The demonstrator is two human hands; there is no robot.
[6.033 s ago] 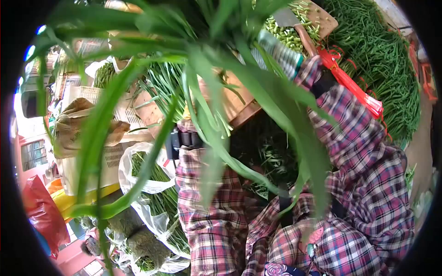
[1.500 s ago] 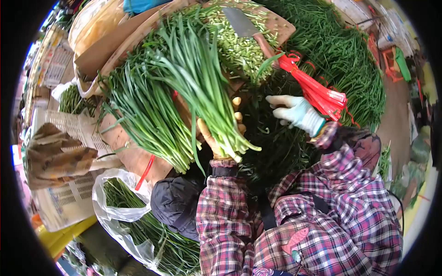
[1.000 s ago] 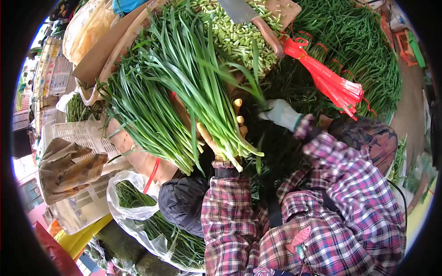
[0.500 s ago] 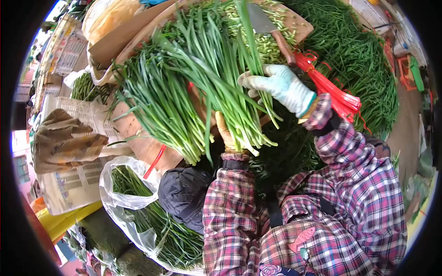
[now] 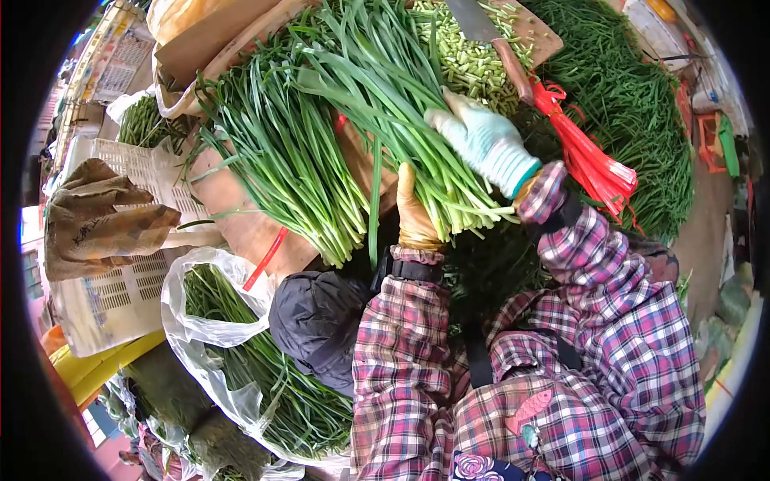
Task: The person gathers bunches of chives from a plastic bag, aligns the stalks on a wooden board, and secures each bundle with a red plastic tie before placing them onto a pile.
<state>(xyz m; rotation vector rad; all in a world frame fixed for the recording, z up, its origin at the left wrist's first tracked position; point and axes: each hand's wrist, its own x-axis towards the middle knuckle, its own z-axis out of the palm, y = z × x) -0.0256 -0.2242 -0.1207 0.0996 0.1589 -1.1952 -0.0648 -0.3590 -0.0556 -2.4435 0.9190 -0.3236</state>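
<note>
A thick bunch of Chinese chives [image 5: 437, 164], leaves pointing away and pale stem ends toward me, lies across both hands. My left hand [image 5: 415, 215], in a yellowish glove, cradles its lower side, with the thumb up and the fingers hidden beneath the stems. Against the bunch's right side presses my right hand [image 5: 485, 146], in a pale blue-white glove. Its fingers curve around the stems and are partly hidden. A second pile of chives [image 5: 297, 160] rests to the left on a wooden board [image 5: 277, 252].
A cleaver [image 5: 473, 20] lies by chopped stem pieces [image 5: 481, 76] at the back. Beside it are red plastic ties [image 5: 589, 160]. More greens [image 5: 626, 120] fill the right. At lower left stands a plastic bag [image 5: 180, 317] of chives. A brown cloth [image 5: 96, 220] hangs over a white crate [image 5: 120, 309].
My right hand has brought the loose upright stalks down against the bunch and now presses on its side. My left hand has shifted slightly up and right with the bunch.
</note>
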